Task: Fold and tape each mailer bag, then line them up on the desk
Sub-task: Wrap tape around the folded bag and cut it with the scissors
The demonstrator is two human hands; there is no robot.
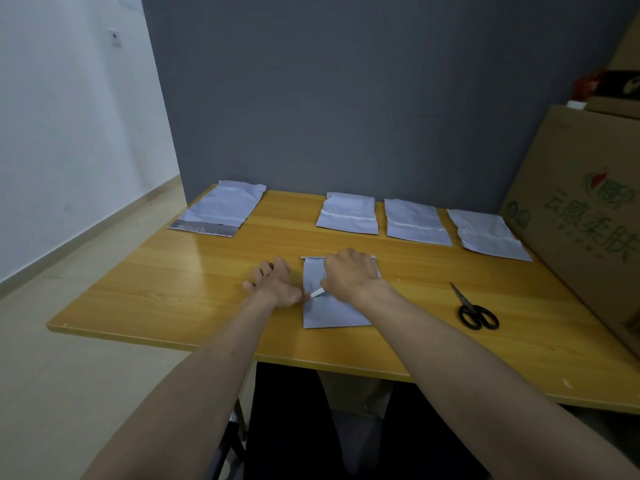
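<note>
A grey mailer bag (329, 311) lies flat on the wooden desk (173, 289) in front of me. My right hand (349, 273) rests on its upper half and pinches a small white strip (317, 292), tape or a peel-off liner. My left hand (277, 282) sits at the bag's left edge, its thumb and finger meeting the strip's other end. Three folded, taped mailers (348, 213), (417, 221), (488, 233) lie in a row at the back right. An unfolded mailer stack (218, 209) lies at the back left.
Black-handled scissors (474, 311) lie shut on the desk to the right of the bag. A large cardboard box (588, 216) stands against the desk's right side. A grey wall panel (346, 98) backs the desk. The desk's near edge runs just below my forearms.
</note>
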